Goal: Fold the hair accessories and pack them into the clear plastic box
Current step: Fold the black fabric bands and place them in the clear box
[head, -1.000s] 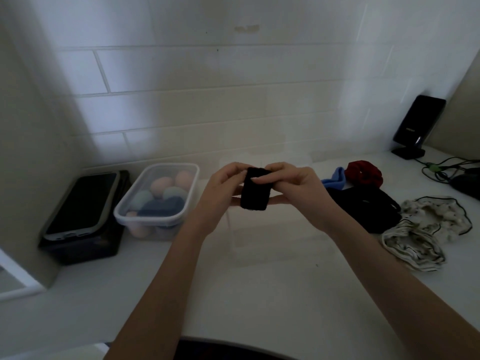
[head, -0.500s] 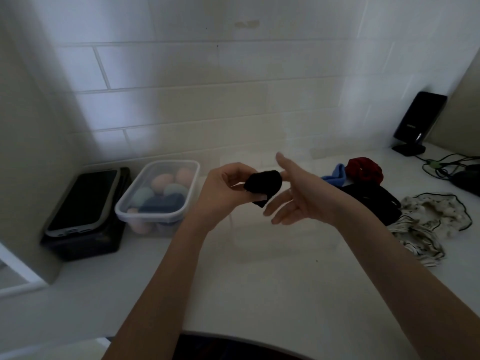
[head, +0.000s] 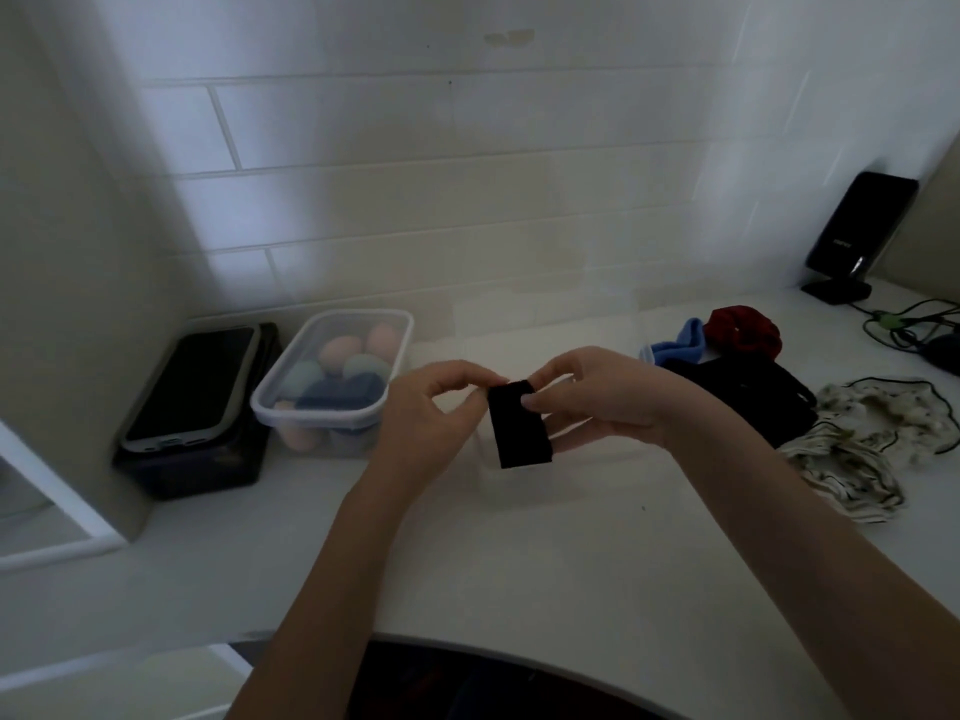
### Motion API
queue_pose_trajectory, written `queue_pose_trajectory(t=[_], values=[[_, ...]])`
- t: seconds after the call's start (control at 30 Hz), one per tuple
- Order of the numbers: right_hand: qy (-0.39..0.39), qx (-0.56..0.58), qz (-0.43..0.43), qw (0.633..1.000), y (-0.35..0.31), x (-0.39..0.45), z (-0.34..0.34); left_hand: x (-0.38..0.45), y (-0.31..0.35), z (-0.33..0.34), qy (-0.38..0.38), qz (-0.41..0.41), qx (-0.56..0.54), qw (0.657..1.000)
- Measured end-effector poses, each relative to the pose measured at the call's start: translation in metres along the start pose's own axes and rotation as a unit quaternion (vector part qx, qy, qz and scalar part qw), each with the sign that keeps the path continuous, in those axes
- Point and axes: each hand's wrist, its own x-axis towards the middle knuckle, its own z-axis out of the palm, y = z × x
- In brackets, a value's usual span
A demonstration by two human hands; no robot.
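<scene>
Since the loose bundle a moment earlier, we had flattened the small black fabric hair band (head: 519, 424) into a neat rectangle, left hand (head: 436, 407) and right hand (head: 597, 402) grips pinching its top above the white surface (head: 519, 563), ready for boxing.

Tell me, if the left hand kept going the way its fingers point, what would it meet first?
The left hand points right, so it would first meet the black band at its fingertips, then the right hand behind it.
</scene>
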Motion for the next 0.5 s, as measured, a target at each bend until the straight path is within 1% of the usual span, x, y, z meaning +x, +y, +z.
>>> queue_pose_trajectory(t=[0.07, 0.2, 0.3, 0.37, 0.43, 0.5], values=[[0.015, -0.027, 0.002, 1.0, 0.001, 0.002, 0.003, -0.008, -0.002, 0.0, -0.012, 0.018, 0.046, 0.999], [0.09, -0.106, 0.003, 0.99, 0.008, 0.008, 0.01, -0.008, -0.006, -0.003, -0.011, 0.002, 0.053, 0.999], [0.135, -0.229, -0.017, 0.964, 0.015, 0.015, 0.016, -0.008, -0.01, -0.002, -0.028, -0.009, 0.064, 0.998], [0.155, -0.278, -0.032, 0.947, 0.018, 0.015, 0.021, -0.006, -0.012, -0.001, -0.059, -0.013, 0.064, 0.996], [0.158, -0.289, -0.064, 0.942, 0.019, 0.016, 0.025, -0.007, -0.016, 0.0, -0.088, 0.014, 0.11, 0.99], [0.134, -0.284, -0.085, 0.946, 0.019, 0.015, 0.027, -0.007, -0.016, 0.003, -0.1, 0.034, 0.143, 0.984]])
